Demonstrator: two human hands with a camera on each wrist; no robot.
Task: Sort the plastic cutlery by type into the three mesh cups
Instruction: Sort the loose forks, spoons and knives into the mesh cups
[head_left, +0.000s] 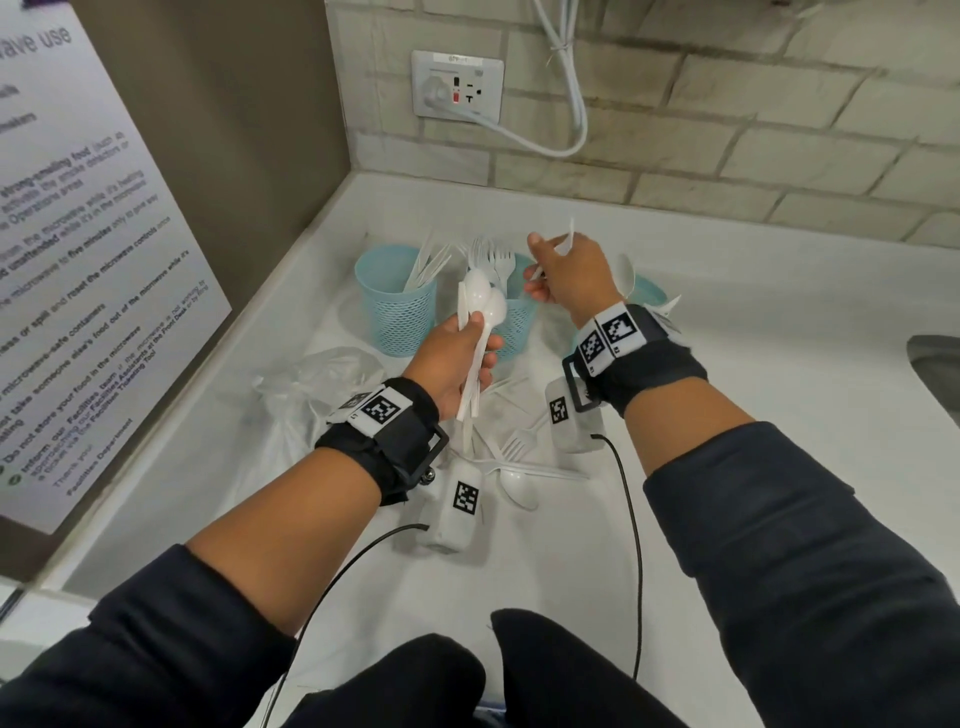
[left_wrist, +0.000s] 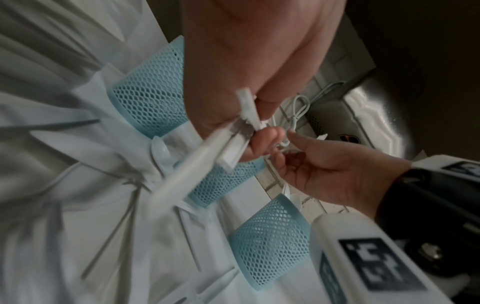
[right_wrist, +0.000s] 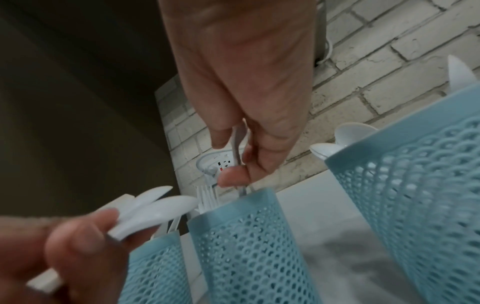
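My left hand (head_left: 457, 358) grips a small bundle of white plastic spoons (head_left: 480, 306) by their handles, bowls up, so I can feed them out one type at a time. My right hand (head_left: 569, 275) pinches a thin white plastic utensil (head_left: 563, 244) between thumb and fingertips above the middle pale-blue mesh cup (head_left: 517, 325), where fork tines already stand; its head is hidden, so I cannot tell the type. The left pale-blue mesh cup (head_left: 397, 304) holds what look like knives, and the right pale-blue mesh cup (right_wrist: 415, 185) holds spoons. More loose white cutlery (head_left: 511, 465) lies on the white counter (head_left: 753, 415) near my wrists, so I judge the sorting about half done.
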